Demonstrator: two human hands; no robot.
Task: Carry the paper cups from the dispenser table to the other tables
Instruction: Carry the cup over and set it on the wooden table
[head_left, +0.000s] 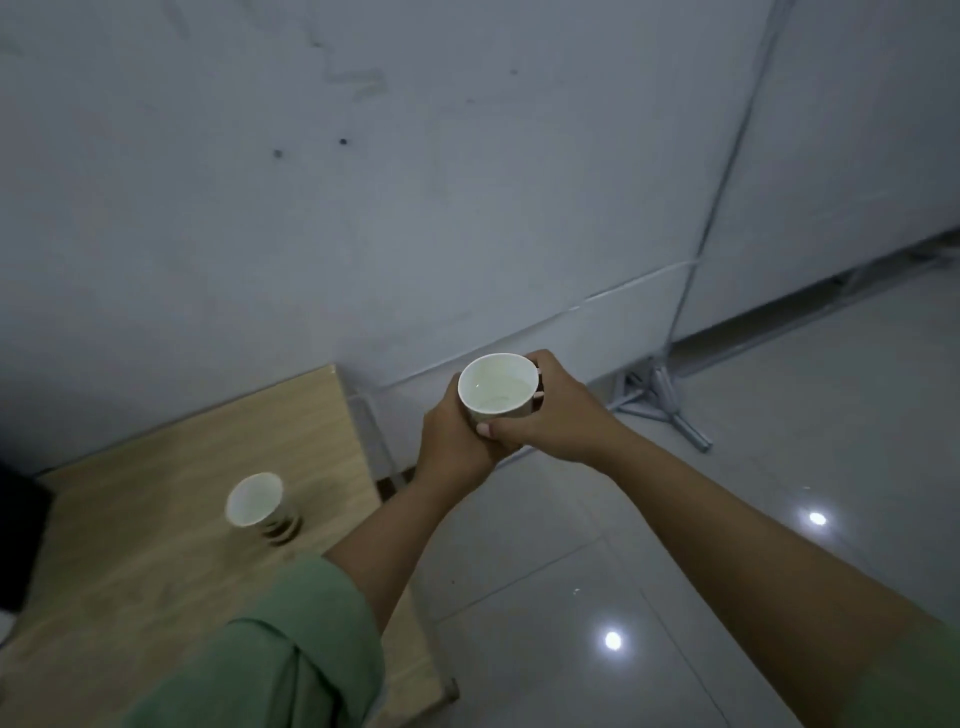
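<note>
A white paper cup (497, 387) is held upright in the air, past the right edge of a light wooden table (156, 519). My left hand (457, 441) cups it from below and the left side. My right hand (550, 410) wraps around its right side, thumb on the front. The cup's inside looks pale; I cannot tell whether it holds liquid. A second paper cup (255, 501) with a dark striped pattern stands upright on the table, apart from both hands.
A grey wall (363, 182) rises right behind the table. A dark object (21, 540) sits at the table's left edge. A metal stand foot (660, 402) and a cable lie on the glossy tiled floor (675, 571) to the right.
</note>
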